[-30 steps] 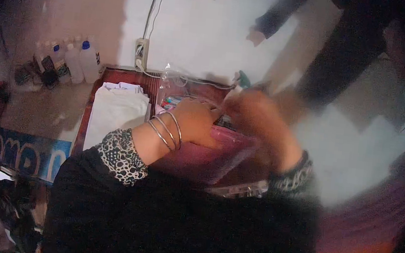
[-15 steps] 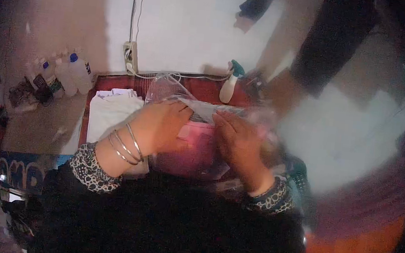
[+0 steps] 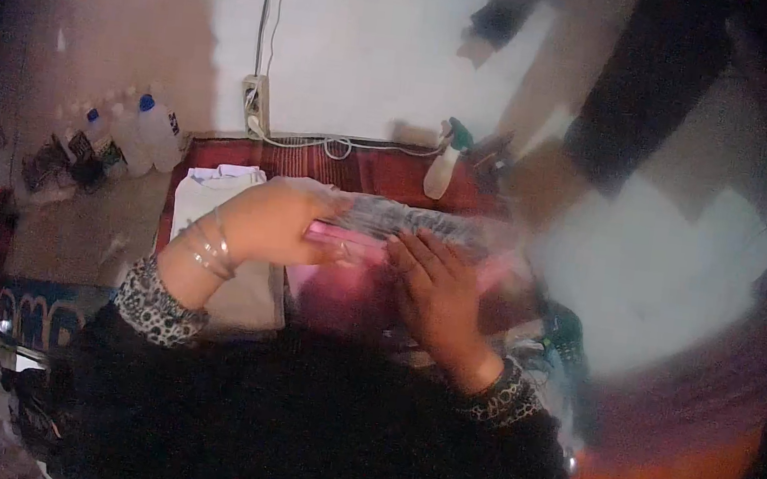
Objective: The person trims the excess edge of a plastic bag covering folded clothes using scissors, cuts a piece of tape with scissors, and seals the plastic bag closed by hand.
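Fingers (image 3: pixel 428 255) slightly spread, our right hand (image 3: pixel 445 295) rests on the pink package (image 3: pixel 359 276) before us; left hand (image 3: pixel 275 219) at its left end, pinch unclear. We should press the clear plastic (image 3: pixel 405 214) flat.

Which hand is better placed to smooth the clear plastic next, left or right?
Probably the right hand: its fingers lie extended over the pink bundle, near the clear plastic. The left hand is curled at the bundle's left part.
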Demonstrator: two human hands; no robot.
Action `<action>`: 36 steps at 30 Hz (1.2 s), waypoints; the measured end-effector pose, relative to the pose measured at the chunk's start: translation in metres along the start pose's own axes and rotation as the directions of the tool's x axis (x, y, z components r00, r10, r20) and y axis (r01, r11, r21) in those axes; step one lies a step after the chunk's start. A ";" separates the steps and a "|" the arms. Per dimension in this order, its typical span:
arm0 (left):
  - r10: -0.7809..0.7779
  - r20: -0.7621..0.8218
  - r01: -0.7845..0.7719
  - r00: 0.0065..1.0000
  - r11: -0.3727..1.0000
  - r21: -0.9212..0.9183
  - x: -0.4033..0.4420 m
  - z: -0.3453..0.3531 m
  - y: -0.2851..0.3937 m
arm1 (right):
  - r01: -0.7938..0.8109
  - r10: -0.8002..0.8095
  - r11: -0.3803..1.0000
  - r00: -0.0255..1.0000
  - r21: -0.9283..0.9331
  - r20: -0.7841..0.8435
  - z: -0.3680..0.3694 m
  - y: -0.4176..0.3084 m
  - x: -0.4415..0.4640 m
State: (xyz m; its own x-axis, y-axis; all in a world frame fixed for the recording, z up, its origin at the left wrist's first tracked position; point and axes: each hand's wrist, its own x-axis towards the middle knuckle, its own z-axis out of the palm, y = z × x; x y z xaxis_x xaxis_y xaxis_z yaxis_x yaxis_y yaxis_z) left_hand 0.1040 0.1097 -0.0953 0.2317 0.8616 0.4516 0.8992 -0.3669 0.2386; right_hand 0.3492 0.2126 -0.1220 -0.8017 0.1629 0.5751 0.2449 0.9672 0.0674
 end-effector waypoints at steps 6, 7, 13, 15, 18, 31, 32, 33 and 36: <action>0.183 -0.452 -0.015 0.873 0.937 0.350 -0.031 -0.022 0.018 | 0.000 0.001 1.000 0.999 0.010 -0.036 0.004 0.002 -0.007; 0.177 -0.448 -0.012 0.876 0.938 0.346 -0.028 -0.022 0.018 | 0.005 -0.005 1.000 0.999 0.005 -0.036 0.004 0.001 -0.007; -0.361 -0.308 0.366 0.880 0.930 -0.043 -0.035 -0.009 -0.014 | 0.024 -0.028 0.998 0.998 -0.065 -0.053 0.004 0.001 -0.005; -0.290 -0.423 0.342 0.858 0.938 0.050 -0.037 -0.006 -0.011 | 0.043 -0.047 0.998 0.994 -0.040 -0.099 0.009 0.005 -0.006; -0.249 -0.446 0.375 0.860 0.901 0.220 -0.044 -0.001 -0.008 | 0.073 -0.077 0.997 0.987 -0.033 -0.139 0.010 0.007 -0.007; 0.104 -0.074 -0.073 0.992 0.935 0.346 0.004 -0.004 0.083 | 0.143 -0.141 0.990 0.980 0.008 -0.144 0.003 0.005 -0.013; 0.104 -0.080 -0.070 0.991 0.936 0.346 0.009 0.011 0.084 | 0.148 -0.146 0.989 0.979 0.004 -0.142 0.003 0.007 -0.015; 0.067 -0.055 -0.046 0.996 0.945 0.323 0.015 0.027 0.084 | 0.164 -0.160 0.986 0.976 0.020 -0.146 0.005 0.010 -0.017; 0.044 -0.051 -0.025 0.998 0.949 0.315 0.016 0.051 0.079 | 0.217 -0.205 0.975 0.964 0.057 -0.171 -0.010 0.017 -0.023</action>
State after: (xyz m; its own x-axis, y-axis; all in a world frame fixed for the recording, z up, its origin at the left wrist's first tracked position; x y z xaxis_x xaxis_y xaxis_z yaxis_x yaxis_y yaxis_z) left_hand 0.1977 0.1127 -0.1126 0.2515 0.8258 0.5047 0.9641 -0.2594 -0.0558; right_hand 0.3776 0.2232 -0.1263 -0.7298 -0.0743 0.6796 0.0338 0.9889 0.1444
